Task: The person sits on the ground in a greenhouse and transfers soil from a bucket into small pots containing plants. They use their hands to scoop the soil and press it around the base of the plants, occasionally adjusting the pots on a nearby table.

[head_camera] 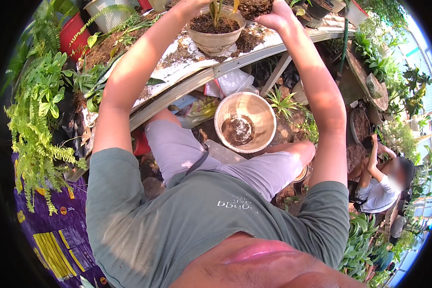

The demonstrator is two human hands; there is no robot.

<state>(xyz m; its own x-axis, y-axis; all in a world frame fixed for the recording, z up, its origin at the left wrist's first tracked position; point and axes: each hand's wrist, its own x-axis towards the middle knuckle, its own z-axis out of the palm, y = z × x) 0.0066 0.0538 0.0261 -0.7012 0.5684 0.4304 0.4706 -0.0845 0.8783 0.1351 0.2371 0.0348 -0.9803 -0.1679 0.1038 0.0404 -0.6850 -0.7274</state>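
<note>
A light, weathered plant pot stands upright near the front edge of the workbench. Dark potting soil fills it, around the upright stems of a plant whose top is cut off by the picture's edge. Beside the pot's right rim, my right hand holds a brown clump of soil. My left hand reaches to the left of the stems; its fingers lie beyond the top edge, so their grip is hidden.
Loose soil is scattered over the white workbench top. Between my knees sits a large pale pot with soil at its bottom. Ferns and a purple bag are at left. Another person sits at right.
</note>
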